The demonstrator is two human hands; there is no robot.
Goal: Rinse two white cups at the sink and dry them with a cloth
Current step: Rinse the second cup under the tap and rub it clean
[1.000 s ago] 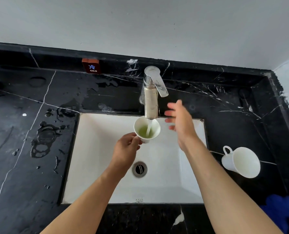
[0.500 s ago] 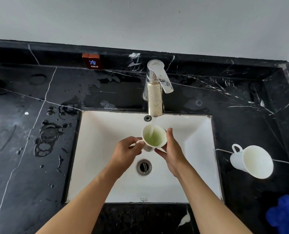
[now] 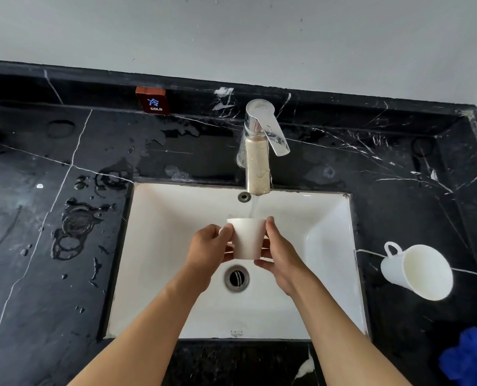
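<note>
A white cup (image 3: 247,238) is held upright over the white sink (image 3: 162,246), under water running from the chrome faucet (image 3: 258,151). My left hand (image 3: 208,253) grips its left side, where the handle is hidden behind my fingers. My right hand (image 3: 280,259) clasps its right side and base. The cup's inside is not visible from here. A second white cup (image 3: 419,271) lies on its side on the black counter to the right of the sink, mouth toward me. A blue cloth (image 3: 471,358) sits at the bottom right corner.
The black marble counter (image 3: 50,274) has water puddles left of the sink. The drain (image 3: 236,278) lies just below the held cup. A small red COLD sign (image 3: 152,101) stands on the back ledge. A raised black edge borders the counter on the right.
My right hand came down from the faucet lever and took hold of the cup's right side. The cup has been lowered and turned more upright, so its greenish inside is no longer seen.
</note>
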